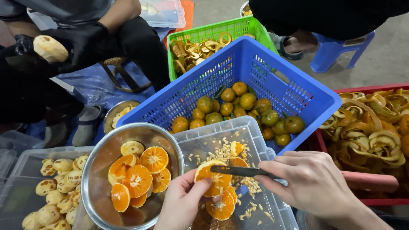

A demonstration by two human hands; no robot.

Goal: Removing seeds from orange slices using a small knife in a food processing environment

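Left hand (181, 204) cups a glistening halved orange (213, 178), cut face up, fingers curled around its rind, right over the clear plastic tub (255, 136). Right hand (313, 181) pinches a slim dark-bladed knife (238, 171), blade lying flat across that wet pulp. Below, more juicy halves and a scatter of pale seeds (217, 149) litter the tub's floor; the tub's near edge is cut off by the frame. Just left sits a round shiny steel bowl (96, 179) holding cut halves, flesh ribbed and bright. Further left, another clear box of peeled, pale, pitted fruit (57, 187), partly out of view. Behind, a blue slotted plastic basket (272, 81) carries whole greenish-orange fruit; a green basket (204, 34) and a red crate (362, 179) hold curling peels. Top left, a co-worker's black-gloved hand (81, 42) grips a peeled fruit; their other hand is hard to make out.
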